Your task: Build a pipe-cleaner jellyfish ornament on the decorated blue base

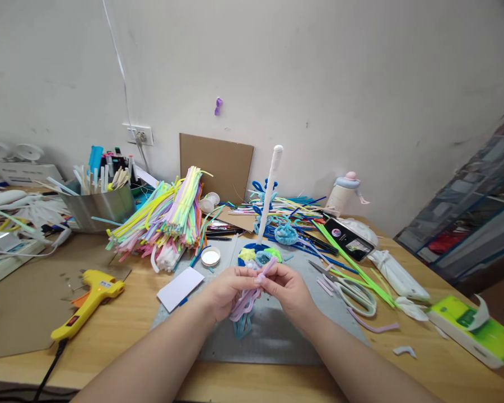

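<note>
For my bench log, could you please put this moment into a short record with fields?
left hand: grips the pipe cleaner bundle
right hand: pinches the same bundle's purple end
below hands: grey mat
left on table: glue gun, lying flat
right of hands: scissors
further right: phone, tissue pack
behind: pipe cleaner pile, white stem upright

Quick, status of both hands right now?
The left hand is closed on the lilac and blue pipe cleaners.
The right hand is closed too, pinching the same pipe cleaners near their upper end.
</note>
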`<act>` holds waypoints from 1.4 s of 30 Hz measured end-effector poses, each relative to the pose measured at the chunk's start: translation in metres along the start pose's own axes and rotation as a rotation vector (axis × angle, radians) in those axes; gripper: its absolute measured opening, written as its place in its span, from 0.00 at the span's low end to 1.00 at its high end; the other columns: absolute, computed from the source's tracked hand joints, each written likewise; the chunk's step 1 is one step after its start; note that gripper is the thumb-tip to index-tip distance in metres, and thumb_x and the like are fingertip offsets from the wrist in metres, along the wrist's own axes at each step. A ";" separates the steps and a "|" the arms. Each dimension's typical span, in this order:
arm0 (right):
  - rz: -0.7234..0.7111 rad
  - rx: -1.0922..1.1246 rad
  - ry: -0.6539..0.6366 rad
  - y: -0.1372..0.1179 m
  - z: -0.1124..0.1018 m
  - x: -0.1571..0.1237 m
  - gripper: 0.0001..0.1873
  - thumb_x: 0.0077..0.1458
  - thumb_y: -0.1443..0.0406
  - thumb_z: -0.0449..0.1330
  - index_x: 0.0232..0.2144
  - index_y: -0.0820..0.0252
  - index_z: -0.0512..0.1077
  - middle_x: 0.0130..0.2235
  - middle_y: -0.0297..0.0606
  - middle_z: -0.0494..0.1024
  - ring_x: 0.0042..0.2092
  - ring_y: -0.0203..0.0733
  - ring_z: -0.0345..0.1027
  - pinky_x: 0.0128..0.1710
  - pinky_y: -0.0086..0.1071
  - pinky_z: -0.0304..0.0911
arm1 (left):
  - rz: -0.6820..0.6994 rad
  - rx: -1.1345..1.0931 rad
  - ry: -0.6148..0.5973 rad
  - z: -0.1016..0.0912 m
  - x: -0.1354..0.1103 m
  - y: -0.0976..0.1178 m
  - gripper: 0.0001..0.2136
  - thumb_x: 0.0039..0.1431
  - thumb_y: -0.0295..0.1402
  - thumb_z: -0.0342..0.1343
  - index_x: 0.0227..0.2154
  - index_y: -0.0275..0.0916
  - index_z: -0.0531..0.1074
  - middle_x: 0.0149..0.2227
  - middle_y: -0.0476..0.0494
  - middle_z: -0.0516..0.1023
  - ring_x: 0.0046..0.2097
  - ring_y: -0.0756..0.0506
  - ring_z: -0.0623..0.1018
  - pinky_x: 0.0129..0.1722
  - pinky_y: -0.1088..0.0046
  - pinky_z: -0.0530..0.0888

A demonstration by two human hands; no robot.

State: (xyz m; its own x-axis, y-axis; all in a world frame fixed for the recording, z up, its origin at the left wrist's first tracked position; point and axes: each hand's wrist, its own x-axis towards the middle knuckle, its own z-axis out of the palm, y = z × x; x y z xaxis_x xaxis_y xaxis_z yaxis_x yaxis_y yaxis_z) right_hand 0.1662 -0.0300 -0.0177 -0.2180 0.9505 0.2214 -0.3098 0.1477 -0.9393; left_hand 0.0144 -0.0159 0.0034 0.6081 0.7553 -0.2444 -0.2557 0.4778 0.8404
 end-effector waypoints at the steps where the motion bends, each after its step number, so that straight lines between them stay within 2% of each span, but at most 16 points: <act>1: -0.002 -0.023 0.024 -0.001 0.000 0.000 0.07 0.44 0.63 0.66 0.25 0.60 0.73 0.25 0.32 0.74 0.27 0.34 0.67 0.28 0.29 0.63 | 0.031 0.020 0.024 0.000 0.001 -0.001 0.11 0.38 0.34 0.66 0.21 0.32 0.73 0.18 0.48 0.72 0.17 0.55 0.65 0.17 0.79 0.56; 7: 0.065 -0.151 0.162 0.000 0.001 0.001 0.12 0.43 0.58 0.66 0.24 0.61 0.72 0.22 0.32 0.72 0.24 0.33 0.62 0.25 0.28 0.59 | 0.277 0.236 0.278 0.000 0.009 -0.008 0.12 0.35 0.35 0.67 0.20 0.33 0.72 0.19 0.48 0.73 0.22 0.52 0.69 0.24 0.76 0.64; 11: 0.100 -0.203 0.202 0.003 0.000 0.001 0.14 0.41 0.57 0.66 0.24 0.62 0.72 0.22 0.32 0.73 0.24 0.34 0.63 0.25 0.28 0.59 | 0.369 0.519 0.402 0.004 0.006 -0.007 0.07 0.41 0.34 0.62 0.21 0.35 0.73 0.19 0.49 0.73 0.21 0.51 0.68 0.23 0.76 0.63; 15: 0.061 -0.169 0.239 0.005 0.003 0.001 0.13 0.39 0.58 0.67 0.22 0.61 0.71 0.24 0.34 0.75 0.27 0.36 0.66 0.27 0.30 0.59 | 0.537 0.794 0.450 0.006 0.002 -0.010 0.04 0.46 0.31 0.57 0.21 0.38 0.76 0.24 0.47 0.77 0.28 0.47 0.73 0.28 0.74 0.65; 18: 0.051 -0.158 0.288 0.005 0.002 0.002 0.13 0.38 0.59 0.67 0.19 0.61 0.70 0.20 0.31 0.71 0.23 0.33 0.61 0.23 0.28 0.56 | 0.556 0.857 0.396 0.006 -0.001 -0.008 0.04 0.46 0.31 0.58 0.23 0.39 0.77 0.25 0.47 0.78 0.30 0.45 0.74 0.31 0.74 0.66; 21: 0.089 -0.024 0.310 0.005 -0.002 0.005 0.12 0.39 0.60 0.67 0.20 0.62 0.69 0.16 0.26 0.64 0.18 0.28 0.52 0.18 0.25 0.48 | 0.499 0.740 0.332 0.005 -0.004 0.003 0.06 0.47 0.35 0.59 0.26 0.39 0.77 0.29 0.46 0.79 0.33 0.44 0.75 0.35 0.72 0.67; 26: 0.139 0.430 0.375 0.002 -0.014 0.015 0.12 0.40 0.66 0.68 0.20 0.61 0.66 0.17 0.25 0.61 0.18 0.25 0.49 0.15 0.21 0.45 | 0.586 0.242 0.550 -0.006 -0.001 0.016 0.13 0.52 0.40 0.52 0.29 0.35 0.75 0.30 0.43 0.77 0.36 0.45 0.74 0.40 0.70 0.67; 29: 0.136 0.545 0.445 0.001 -0.019 0.018 0.13 0.39 0.68 0.68 0.20 0.62 0.65 0.18 0.25 0.62 0.18 0.24 0.50 0.13 0.19 0.47 | 0.482 0.024 0.558 -0.012 0.007 0.008 0.11 0.49 0.37 0.53 0.29 0.34 0.74 0.28 0.44 0.76 0.31 0.47 0.73 0.35 0.72 0.66; 33: 0.143 0.530 0.467 0.003 -0.019 0.016 0.11 0.39 0.68 0.68 0.24 0.60 0.67 0.20 0.29 0.70 0.20 0.27 0.59 0.15 0.19 0.54 | 0.235 -0.133 0.516 -0.009 0.016 -0.009 0.10 0.39 0.25 0.57 0.30 0.33 0.72 0.25 0.47 0.74 0.25 0.52 0.70 0.26 0.77 0.62; 35: 0.152 0.501 0.445 0.005 -0.015 0.013 0.12 0.39 0.68 0.68 0.26 0.59 0.68 0.22 0.30 0.73 0.21 0.29 0.63 0.17 0.20 0.58 | 0.192 -0.117 0.471 -0.003 0.016 -0.014 0.13 0.38 0.24 0.60 0.31 0.34 0.72 0.27 0.47 0.74 0.25 0.53 0.70 0.24 0.79 0.61; 39: 0.166 0.393 0.321 0.009 0.000 0.005 0.10 0.42 0.66 0.67 0.27 0.59 0.69 0.25 0.32 0.76 0.26 0.33 0.69 0.23 0.23 0.63 | 0.339 -0.031 0.290 0.006 0.014 -0.018 0.14 0.43 0.33 0.64 0.36 0.35 0.73 0.34 0.44 0.76 0.32 0.50 0.73 0.30 0.77 0.65; 42: 0.157 0.250 0.268 0.012 0.008 0.001 0.10 0.42 0.63 0.67 0.28 0.60 0.71 0.25 0.33 0.75 0.28 0.34 0.69 0.24 0.25 0.63 | 0.399 -0.054 0.293 0.007 0.014 -0.018 0.12 0.42 0.35 0.65 0.29 0.34 0.74 0.28 0.46 0.76 0.30 0.50 0.73 0.32 0.75 0.67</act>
State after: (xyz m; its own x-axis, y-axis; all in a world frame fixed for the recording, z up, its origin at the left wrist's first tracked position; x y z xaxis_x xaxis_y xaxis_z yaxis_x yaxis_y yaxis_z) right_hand 0.1548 -0.0297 -0.0262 -0.0415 0.9988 -0.0277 -0.5146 -0.0451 -0.8562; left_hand 0.0330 -0.0172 -0.0117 0.2205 0.9745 -0.0407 -0.4684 0.1424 0.8719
